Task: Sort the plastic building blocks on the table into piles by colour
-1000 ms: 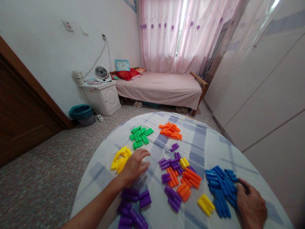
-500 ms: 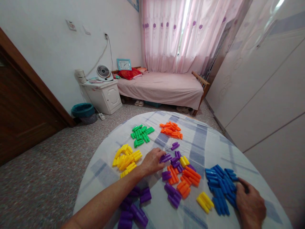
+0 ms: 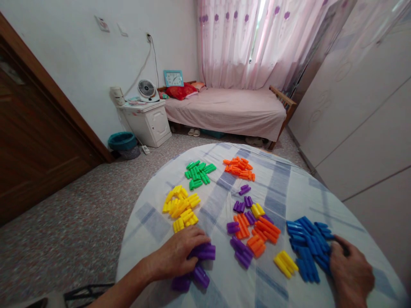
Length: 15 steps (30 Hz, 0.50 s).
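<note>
My left hand (image 3: pixel 183 252) is at the near left of the table, fingers and thumb curled around a purple plastic piece (image 3: pixel 207 252) of joined tubes. More purple pieces (image 3: pixel 201 276) lie under and beside it; the palm hides part of this pile. My right hand (image 3: pixel 351 267) rests at the right edge of the blue pieces (image 3: pixel 308 246), thumb and forefinger apart, the fingertip touching the pile. Between the hands lies a mixed group of orange pieces (image 3: pixel 268 229), purple pieces (image 3: pixel 242 252) and yellow pieces (image 3: pixel 285 264).
Beyond my left hand are piles of yellow pieces (image 3: pixel 181 207) and green pieces (image 3: pixel 199 173). Orange pieces (image 3: pixel 239 168) lie at the table's far side. A checked cloth (image 3: pixel 272 184) covers the round table. Behind stand a bed (image 3: pixel 231 107), a white cabinet (image 3: pixel 150 124) and a bin (image 3: pixel 123 143).
My left hand has moved back toward me, from the mixed group to the near purple pile. My right hand stays by the blue pieces. The camera view has shifted slightly.
</note>
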Motion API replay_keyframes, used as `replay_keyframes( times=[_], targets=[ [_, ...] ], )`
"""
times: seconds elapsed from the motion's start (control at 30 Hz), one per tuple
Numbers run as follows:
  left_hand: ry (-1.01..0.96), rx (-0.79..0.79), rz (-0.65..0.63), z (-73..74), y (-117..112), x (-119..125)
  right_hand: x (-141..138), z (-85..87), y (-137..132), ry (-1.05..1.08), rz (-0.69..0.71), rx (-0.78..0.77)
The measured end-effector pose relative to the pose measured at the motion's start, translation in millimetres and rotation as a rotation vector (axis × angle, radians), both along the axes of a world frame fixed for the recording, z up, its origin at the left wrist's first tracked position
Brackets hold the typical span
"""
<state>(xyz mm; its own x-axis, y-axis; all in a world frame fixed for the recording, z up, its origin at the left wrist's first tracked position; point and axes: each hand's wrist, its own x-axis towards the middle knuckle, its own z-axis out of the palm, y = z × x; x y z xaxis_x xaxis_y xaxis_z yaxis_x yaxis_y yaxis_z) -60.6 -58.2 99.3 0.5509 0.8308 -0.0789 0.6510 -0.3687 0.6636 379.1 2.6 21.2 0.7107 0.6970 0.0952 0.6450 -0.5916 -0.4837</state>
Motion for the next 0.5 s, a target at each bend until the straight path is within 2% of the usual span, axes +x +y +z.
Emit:
replay_keyframes(
  times=[0.13, 0.27, 0.4, 0.5],
  targets=[
    [0.010, 0.050, -0.005, 2.3, 13.1, 9.0, 0.8, -1.1, 0.7, 0.013, -0.001, 0.002],
    [-0.010, 0.174, 0.054, -0.6, 55.0, 38.3, -0.7, -0.2, 0.7, 0.036, -0.013, -0.010],
    [0.026, 0.239, -0.055, -12.0, 109.3, 78.7, -0.6, -0.6, 1.0, 0.037, -0.018, -0.019],
    [0.095, 0.260, -0.193, -23.8, 138.3, 100.6, 0.7, -1.9, 1.3, 0.028, -0.016, -0.022]
  ],
)
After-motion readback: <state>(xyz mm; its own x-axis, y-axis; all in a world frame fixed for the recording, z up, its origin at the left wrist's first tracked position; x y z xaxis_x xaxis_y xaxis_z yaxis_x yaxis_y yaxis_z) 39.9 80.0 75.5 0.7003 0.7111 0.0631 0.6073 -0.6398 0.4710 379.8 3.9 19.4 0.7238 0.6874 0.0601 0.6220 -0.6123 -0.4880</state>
